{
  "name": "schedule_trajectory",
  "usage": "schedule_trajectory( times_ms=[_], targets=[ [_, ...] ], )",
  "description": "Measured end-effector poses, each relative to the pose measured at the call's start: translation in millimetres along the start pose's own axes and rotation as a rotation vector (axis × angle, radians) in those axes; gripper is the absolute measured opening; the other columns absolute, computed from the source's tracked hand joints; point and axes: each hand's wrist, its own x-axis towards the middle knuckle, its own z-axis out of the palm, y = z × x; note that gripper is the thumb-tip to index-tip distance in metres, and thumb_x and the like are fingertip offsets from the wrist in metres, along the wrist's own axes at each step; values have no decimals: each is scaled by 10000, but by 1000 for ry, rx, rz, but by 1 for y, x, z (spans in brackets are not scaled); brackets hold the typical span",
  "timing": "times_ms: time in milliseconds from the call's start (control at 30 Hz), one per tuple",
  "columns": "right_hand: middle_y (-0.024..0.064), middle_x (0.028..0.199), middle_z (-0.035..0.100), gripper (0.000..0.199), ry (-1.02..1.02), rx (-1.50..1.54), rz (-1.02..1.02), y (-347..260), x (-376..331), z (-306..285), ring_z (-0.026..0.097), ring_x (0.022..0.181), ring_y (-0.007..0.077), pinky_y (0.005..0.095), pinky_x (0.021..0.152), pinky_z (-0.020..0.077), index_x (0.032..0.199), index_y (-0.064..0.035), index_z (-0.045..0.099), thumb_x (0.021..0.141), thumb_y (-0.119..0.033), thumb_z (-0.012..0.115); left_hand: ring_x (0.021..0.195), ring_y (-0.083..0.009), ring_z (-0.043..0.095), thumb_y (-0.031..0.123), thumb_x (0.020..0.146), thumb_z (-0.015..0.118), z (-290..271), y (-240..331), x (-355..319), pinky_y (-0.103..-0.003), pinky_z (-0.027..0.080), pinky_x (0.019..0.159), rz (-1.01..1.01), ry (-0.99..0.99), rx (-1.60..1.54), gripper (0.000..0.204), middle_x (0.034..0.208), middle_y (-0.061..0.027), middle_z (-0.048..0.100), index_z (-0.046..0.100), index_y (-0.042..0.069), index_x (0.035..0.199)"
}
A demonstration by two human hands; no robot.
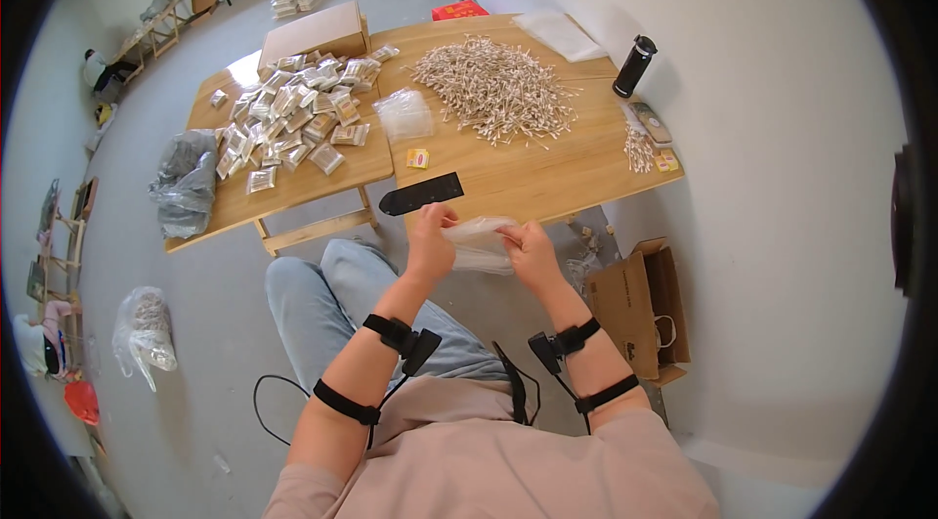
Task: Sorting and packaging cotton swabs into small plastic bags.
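A clear plastic bag (483,252) is stretched between my two hands, in front of the table's near edge and above my lap. My left hand (432,243) grips the bag's left side with its fingers curled in. On the other side my right hand (531,253) pinches the bag's edge between thumb and fingers. Whether anything lies inside the bag I cannot make out. Just beyond my left hand, a flat black strip (422,194) lies over the table edge. A large heap of cotton swabs (496,89) spreads over the table beyond my hands.
Packed swab bags (293,113) cover the left table beside a grey plastic bag (186,185) and a cardboard box (315,35). Flat clear bags (404,114) lie mid-table. A black bottle (635,66) stands at the right by the wall. An open carton (640,314) sits on the floor.
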Motion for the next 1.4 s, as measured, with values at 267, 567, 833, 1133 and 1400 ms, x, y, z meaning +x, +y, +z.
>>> schedule_trajectory(
  times_ms=[267,567,833,1133,1400],
  targets=[
    [186,1028,468,458,-69,-254,-67,17,25,3,558,876,372,424,778,483,1182,-115,622,729,-51,646,1088,-358,575,-128,720,486,2,-19,-17,-394,489,864,340,-262,499,584,1421,-163,386,611,182,1199],
    [205,1051,435,538,-127,-390,-33,18,43,21,568,890,415,470,765,494,1234,-111,529,714,27,534,1018,-390,605,-56,770,519,7,5,12,-445,516,814,-124,-258,708,570,1407,-210,374,567,222,1265],
    [187,1039,458,509,-221,-493,55,20,48,32,561,901,390,459,752,489,1208,-85,531,709,14,549,1068,-374,585,-20,760,561,19,-20,20,-443,509,849,-297,-332,791,567,1406,-196,364,562,244,1263],
    [175,1192,480,435,-68,-656,-6,60,120,43,485,1128,371,461,920,430,1149,-141,615,718,-81,601,1179,-308,491,67,760,619,34,-73,87,-410,429,906,72,-158,755,378,1387,-134,415,650,229,1100],
    [154,1333,442,426,-12,-545,-124,93,138,62,351,1322,342,512,1118,206,1041,-131,677,641,-112,534,1267,-280,425,115,748,640,36,-88,104,-457,371,983,-47,-166,919,322,1412,-126,410,682,217,1051]
  ],
)
